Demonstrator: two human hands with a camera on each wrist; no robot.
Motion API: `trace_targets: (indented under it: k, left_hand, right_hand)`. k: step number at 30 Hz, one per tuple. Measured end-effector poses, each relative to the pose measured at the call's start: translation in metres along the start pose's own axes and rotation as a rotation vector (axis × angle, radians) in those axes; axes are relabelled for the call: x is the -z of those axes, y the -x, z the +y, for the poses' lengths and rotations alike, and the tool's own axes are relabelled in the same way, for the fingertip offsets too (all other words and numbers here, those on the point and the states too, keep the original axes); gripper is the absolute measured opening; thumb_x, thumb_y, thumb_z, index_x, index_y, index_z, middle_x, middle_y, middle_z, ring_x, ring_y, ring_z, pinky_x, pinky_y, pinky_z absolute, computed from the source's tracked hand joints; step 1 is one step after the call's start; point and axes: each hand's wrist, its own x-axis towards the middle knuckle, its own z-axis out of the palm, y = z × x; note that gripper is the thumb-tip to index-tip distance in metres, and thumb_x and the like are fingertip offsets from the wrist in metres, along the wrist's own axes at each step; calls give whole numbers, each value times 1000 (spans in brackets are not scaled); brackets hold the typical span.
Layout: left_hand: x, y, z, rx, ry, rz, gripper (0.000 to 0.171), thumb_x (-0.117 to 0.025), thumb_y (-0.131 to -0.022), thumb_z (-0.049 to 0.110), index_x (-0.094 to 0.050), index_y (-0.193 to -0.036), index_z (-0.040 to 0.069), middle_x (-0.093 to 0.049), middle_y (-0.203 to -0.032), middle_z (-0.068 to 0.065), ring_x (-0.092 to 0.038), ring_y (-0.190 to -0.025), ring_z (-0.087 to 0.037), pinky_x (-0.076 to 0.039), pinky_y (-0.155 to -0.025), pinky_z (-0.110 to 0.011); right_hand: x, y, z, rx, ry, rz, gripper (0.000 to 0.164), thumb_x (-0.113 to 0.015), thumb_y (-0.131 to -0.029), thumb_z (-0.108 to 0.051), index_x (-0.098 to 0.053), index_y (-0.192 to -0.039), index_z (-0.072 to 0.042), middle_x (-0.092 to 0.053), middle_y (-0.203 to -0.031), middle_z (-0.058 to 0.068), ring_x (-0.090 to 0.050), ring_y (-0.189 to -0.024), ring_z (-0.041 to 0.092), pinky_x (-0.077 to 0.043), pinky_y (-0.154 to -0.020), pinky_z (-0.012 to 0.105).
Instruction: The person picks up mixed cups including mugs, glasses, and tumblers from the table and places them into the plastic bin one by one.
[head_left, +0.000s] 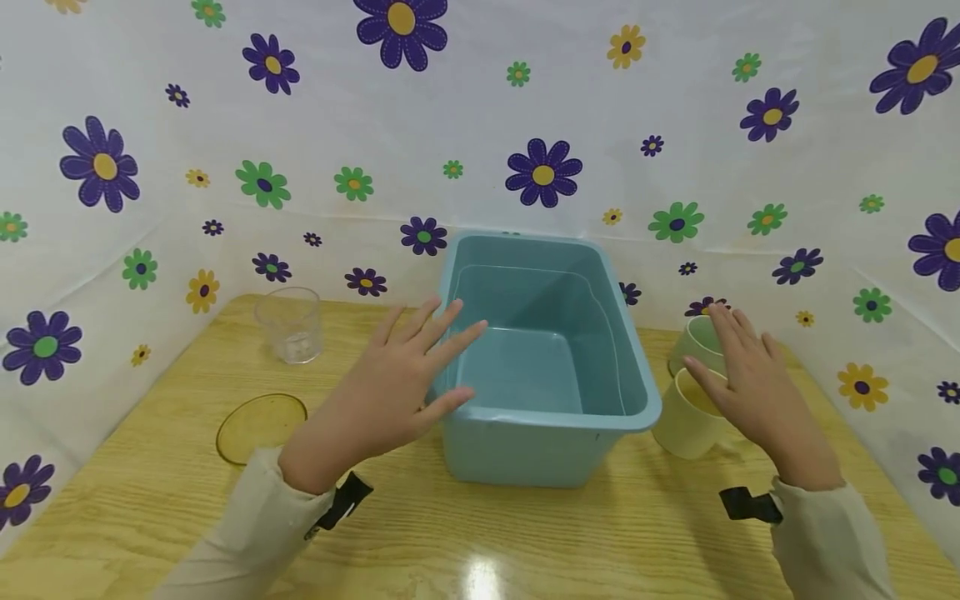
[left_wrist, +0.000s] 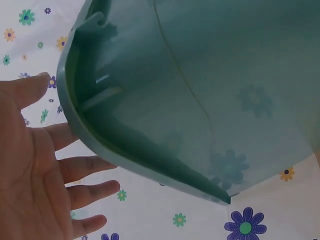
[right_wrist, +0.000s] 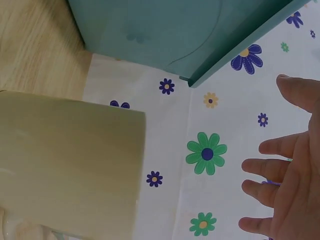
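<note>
Wood-grained counter [head_left: 630, 533] | 1 blue rounded-rectangular tub [head_left: 525, 450], centre frame, smooth base showing inside | left hand [head_left: 390, 375] at its left rim, fingers spread straight, contact unclear | right hand [head_left: 757, 392], fingers extended, overlapping 2 mugs at right: yellow mug [head_left: 678, 425], pale green mug [head_left: 682, 354], contents unclear | 1 clear tumbler [head_left: 297, 333], left | 1 flat amber translucent dish [head_left: 261, 427], lower left

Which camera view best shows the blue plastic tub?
The head view: the blue plastic tub appears almost whole, interior included. Left and right wrist views each show only part of its outside, close up.
</note>
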Motion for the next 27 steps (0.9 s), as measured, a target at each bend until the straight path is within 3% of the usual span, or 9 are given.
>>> trace_targets:
  k: [5,12,15,23,27]
  left_hand:
    - [-3,1,8,-94,12,-15,61,-47,-93,50,-35,-146,20,-34,-151,-11,-27,-142,-30,-18,-115,-53]
    - [-10,-1,11,-235,41,23,69,-19,-94,62,-48,-137,17,-50,-140,-11,-41,-134,-29,-30,-111,-49]
    - [-15,-2,8,-295,77,57,72,-15,-93,63,-54,-131,16,-57,-131,-8,-49,-127,-27,-35,-108,-46]
    - [-26,-4,-4,-400,145,123,55,-39,-93,58,-65,-114,14,-66,-109,-2,-59,-107,-20,-44,-99,-41]
    - [-29,-3,-7,-420,126,149,56,-37,-94,59,-67,-107,13,-68,-98,0,-61,-95,-17,-46,-95,-38]
  right_hand:
    - [-2,4,4,-4,-14,12,73,-44,-98,-39,-9,-150,-3,-17,-153,27,-8,-143,42,-4,-111,64]
    - [-4,9,11,-16,-58,55,69,-48,-97,-34,-12,-151,-8,-21,-152,27,-17,-139,49,-17,-104,69]
    - [-6,10,12,-1,-82,75,67,-49,-97,-32,-16,-150,-9,-25,-150,28,-21,-137,50,-20,-103,69]
    - [-13,17,22,18,-121,97,61,-50,-97,-28,-22,-149,-13,-36,-143,29,-37,-122,55,-29,-94,69]
    - [-16,23,30,6,-134,89,59,-49,-98,-28,-24,-149,-11,-37,-141,32,-37,-122,57,-29,-94,69]
